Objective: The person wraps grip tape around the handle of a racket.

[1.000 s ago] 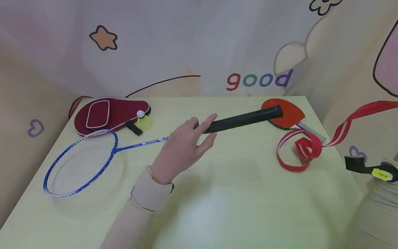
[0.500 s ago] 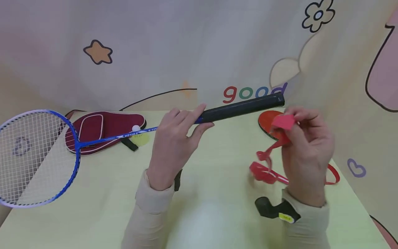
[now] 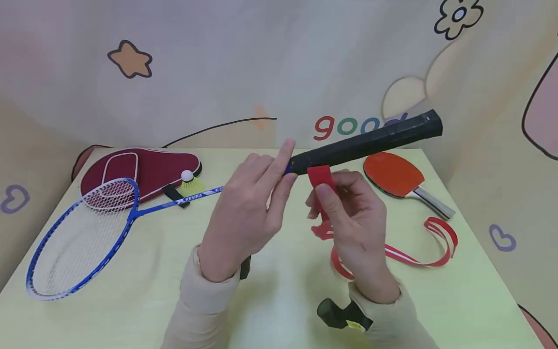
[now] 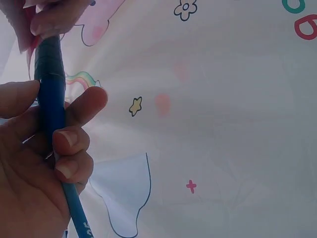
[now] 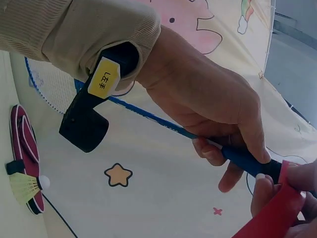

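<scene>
In the head view my left hand (image 3: 244, 208) grips a blue badminton racket (image 3: 198, 195) at the top of its shaft, beside the black handle (image 3: 370, 143). The handle points up to the right, and the strung head leans down to the left. My right hand (image 3: 359, 230) pinches the end of a red grip tape (image 3: 319, 177) between thumb and fingers, with the tape end right at the handle's lower part. The left wrist view shows fingers (image 4: 74, 166) curled round the blue cone. In the right wrist view the red tape (image 5: 277, 213) overlaps the black handle.
The tape's loose length (image 3: 418, 261) trails over the table (image 3: 279, 310) to the right. A red table tennis bat (image 3: 392, 174) lies at the back right. At the back left are a maroon bat case (image 3: 167, 167) and a yellow shuttlecock (image 3: 192, 184). A printed curtain (image 3: 279, 63) stands behind.
My right hand has come in from the right, taken up the red tape, and brought its end to the handle. The racket head rose, then dropped back; the left hand keeps its grip.
</scene>
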The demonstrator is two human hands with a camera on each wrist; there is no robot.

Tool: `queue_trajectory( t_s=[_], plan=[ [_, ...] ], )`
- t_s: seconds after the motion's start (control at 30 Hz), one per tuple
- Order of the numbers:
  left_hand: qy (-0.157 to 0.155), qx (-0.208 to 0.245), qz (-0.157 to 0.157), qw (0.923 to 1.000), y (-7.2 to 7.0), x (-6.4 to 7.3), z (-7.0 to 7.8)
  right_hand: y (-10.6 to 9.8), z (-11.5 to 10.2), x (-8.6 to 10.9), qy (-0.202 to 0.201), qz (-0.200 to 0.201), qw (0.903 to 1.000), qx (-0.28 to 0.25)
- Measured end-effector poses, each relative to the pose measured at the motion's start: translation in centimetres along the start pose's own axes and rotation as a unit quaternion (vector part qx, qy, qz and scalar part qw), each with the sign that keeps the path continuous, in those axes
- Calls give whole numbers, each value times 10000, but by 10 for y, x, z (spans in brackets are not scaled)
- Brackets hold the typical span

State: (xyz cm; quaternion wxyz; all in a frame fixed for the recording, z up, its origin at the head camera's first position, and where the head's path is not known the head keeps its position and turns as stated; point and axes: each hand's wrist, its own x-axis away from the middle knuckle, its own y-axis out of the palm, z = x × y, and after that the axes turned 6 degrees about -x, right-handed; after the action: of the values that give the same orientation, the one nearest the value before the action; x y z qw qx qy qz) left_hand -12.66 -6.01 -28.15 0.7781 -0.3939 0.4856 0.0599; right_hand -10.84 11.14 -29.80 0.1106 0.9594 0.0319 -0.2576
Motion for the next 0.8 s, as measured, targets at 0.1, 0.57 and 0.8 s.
queue_trajectory(
  t_s=[0.1, 0.57, 0.8],
  plan=[
    [-194, 206, -52, 9996, -1, 1, 6, 0, 0, 2, 86, 86, 9998, -145],
    [127, 635, 182, 9977, -1, 0, 15, 6, 7, 5, -296, 372, 9975, -522],
    [86, 624, 226, 9978, 3, 2, 18, 6, 13, 3, -317, 518, 9971, -449]
  ],
)
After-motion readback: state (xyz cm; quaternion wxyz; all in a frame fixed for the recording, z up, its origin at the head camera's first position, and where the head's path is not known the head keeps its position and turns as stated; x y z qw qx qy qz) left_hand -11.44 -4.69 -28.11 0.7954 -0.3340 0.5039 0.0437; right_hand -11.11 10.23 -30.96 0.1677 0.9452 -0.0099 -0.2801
